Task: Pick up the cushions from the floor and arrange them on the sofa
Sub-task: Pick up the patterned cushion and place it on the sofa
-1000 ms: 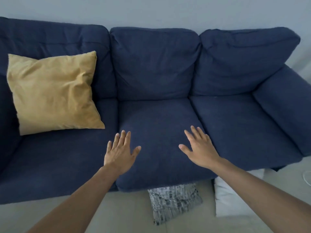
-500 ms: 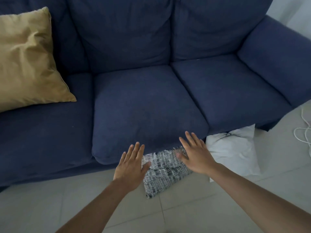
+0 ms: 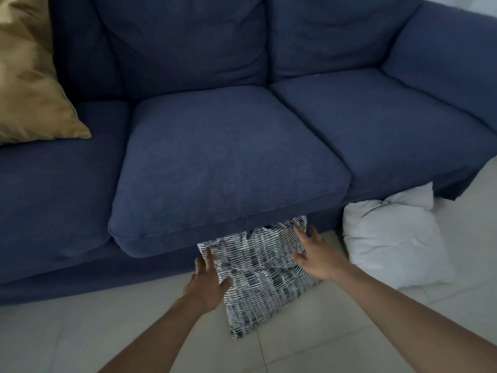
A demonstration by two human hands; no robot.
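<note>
A black-and-white patterned cushion [image 3: 263, 275] lies on the tiled floor, leaning against the front of the dark blue sofa [image 3: 228, 157]. My left hand [image 3: 207, 281] rests on its left edge and my right hand [image 3: 314, 254] on its upper right part, fingers spread on both. Neither hand has closed around it. To the right, a white cushion [image 3: 392, 238] lies on the floor by the sofa's right end. A mustard yellow cushion [image 3: 29, 76] stands on the sofa's left seat, against the backrest.
Pale floor tiles [image 3: 80, 335] run along the sofa's front. The sofa's right armrest [image 3: 451, 57] rises at the upper right. The middle and right seat cushions carry nothing.
The view has tilted down from the sofa toward the floor. Both hands have dropped from above the middle seat onto the patterned cushion's two sides.
</note>
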